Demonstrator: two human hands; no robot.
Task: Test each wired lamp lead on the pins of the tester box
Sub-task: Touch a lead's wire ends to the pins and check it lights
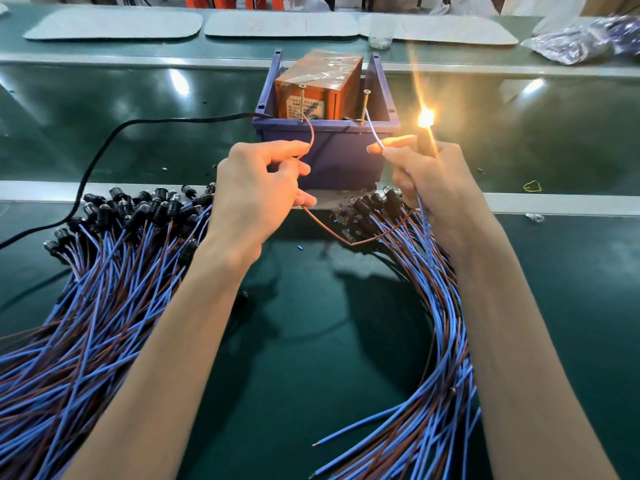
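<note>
1. Inside the blue plastic bin (332,150): the orange tester box (318,88).
2. Left hand (256,181) pinches a thin brown wire (310,133), tip at the left screw pin (302,98).
3. Right hand (429,178) pinches a thin blue wire (375,133); the small lamp (426,117) glows!

ahead of me the tester box (318,84) sits in an open bin (332,150) on the table (311,323), its pins (302,98) at the near edge. my left hand (256,181) and right hand (433,178), just before the bin, pinch one lead (349,242) between them. one heap of leads (104,271) lies left, another heap (429,323) right. a cord (100,154) runs left from the bin.
</note>
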